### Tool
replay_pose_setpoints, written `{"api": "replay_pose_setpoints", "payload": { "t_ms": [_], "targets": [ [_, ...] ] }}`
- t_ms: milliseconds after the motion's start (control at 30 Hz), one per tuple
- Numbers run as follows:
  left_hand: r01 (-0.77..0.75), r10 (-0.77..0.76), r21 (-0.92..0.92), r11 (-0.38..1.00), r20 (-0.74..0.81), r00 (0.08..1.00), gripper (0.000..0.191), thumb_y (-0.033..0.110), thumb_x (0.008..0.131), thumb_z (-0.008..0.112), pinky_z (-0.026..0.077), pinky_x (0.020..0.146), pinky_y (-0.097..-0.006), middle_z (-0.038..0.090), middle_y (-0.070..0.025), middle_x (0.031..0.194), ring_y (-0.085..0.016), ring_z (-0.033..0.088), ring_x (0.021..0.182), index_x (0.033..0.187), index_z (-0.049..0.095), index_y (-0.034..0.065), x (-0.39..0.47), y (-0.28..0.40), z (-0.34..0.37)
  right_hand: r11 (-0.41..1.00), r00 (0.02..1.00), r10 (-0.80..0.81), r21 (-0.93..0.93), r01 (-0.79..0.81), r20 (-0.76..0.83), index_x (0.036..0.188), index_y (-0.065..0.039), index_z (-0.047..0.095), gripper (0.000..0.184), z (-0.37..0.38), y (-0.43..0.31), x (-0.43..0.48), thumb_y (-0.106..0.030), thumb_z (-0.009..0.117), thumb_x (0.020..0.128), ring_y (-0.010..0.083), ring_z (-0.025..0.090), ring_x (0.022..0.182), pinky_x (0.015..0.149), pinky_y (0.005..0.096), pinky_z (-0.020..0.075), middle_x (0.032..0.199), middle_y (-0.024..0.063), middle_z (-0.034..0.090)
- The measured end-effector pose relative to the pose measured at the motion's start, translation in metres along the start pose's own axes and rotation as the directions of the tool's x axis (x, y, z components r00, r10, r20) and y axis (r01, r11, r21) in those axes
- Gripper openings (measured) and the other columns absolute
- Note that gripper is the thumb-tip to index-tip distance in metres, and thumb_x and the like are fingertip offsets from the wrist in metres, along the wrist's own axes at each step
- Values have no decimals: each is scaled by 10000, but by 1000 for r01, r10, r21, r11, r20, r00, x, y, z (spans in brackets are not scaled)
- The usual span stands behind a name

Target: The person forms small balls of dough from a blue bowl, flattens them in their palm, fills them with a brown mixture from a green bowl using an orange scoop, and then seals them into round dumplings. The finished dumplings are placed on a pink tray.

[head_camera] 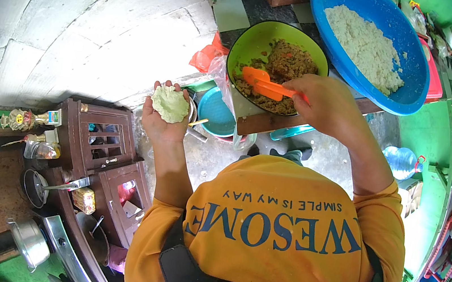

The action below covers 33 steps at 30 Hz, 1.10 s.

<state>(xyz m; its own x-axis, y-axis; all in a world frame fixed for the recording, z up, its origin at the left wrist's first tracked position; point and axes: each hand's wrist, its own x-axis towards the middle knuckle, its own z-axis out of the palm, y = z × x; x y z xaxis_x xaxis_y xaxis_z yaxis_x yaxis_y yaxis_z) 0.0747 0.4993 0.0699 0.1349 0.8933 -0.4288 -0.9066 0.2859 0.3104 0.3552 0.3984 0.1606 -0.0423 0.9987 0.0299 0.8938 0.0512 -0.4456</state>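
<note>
On the palm of my left hand [163,126] rests a flattened round of pale dough [170,104] with a shallow hollow in it. My right hand [327,105] grips the handle of an orange spatula [265,87], its blade down in a brown crumbly filling [290,61]. That filling lies in a green bowl [253,37] with a dark rim, near the counter's corner. Behind and to the right, a large blue basin [414,76] holds white grated or crumbled dough [362,47].
The counter [232,13] has a checkered tile top and a wooden edge. Below its left side are a red bag [209,55] and a teal tub [216,114]. A brown wooden cabinet [101,142] stands at the left, a water jug [401,162] at the right.
</note>
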Motion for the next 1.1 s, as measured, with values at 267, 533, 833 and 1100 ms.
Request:
{"api": "replay_pose_setpoints", "payload": {
  "t_ms": [267, 533, 833, 1100],
  "targets": [
    [-10, 11, 23, 1000, -40, 999, 385, 289, 907, 294, 385, 927, -487, 533, -114, 1129, -294, 514, 1026, 1169, 514, 112, 7, -1, 1, 969, 999, 34, 244, -29, -15, 978, -62, 646, 268, 20, -1, -11, -140, 499, 768, 322, 599, 816, 710, 399, 474, 861, 156, 634],
    [10, -15, 120, 993, 40, 999, 458, 367, 942, 224, 378, 941, -475, 481, -119, 1190, -291, 495, 1046, 1249, 440, 105, 5, -15, 21, 826, 977, 207, 525, -205, 56, 1064, 2, 610, 277, 24, 9, -10, -66, 559, 800, 63, 484, 619, 579, 221, 406, 686, 28, 571],
    [71, -88, 74, 995, 258, 962, 471, 334, 931, 254, 320, 991, -512, 370, -165, 1321, -334, 388, 1198, 1306, 363, 71, -4, -52, 75, 699, 973, 231, 694, -172, 8, 1066, -29, 623, 280, -4, 18, -13, -95, 564, 800, 33, 445, 569, 524, 204, 372, 624, -35, 505],
    [115, -104, -32, 993, 241, 965, 447, 316, 949, 206, 349, 969, -448, 511, -134, 1158, -291, 476, 1072, 1195, 475, 58, 6, -99, 131, 983, 896, -22, 155, 101, -443, 1108, -60, 586, 334, -3, -19, -13, -33, 561, 776, 253, 573, 687, 606, 328, 466, 817, 109, 571]
  ]
}}
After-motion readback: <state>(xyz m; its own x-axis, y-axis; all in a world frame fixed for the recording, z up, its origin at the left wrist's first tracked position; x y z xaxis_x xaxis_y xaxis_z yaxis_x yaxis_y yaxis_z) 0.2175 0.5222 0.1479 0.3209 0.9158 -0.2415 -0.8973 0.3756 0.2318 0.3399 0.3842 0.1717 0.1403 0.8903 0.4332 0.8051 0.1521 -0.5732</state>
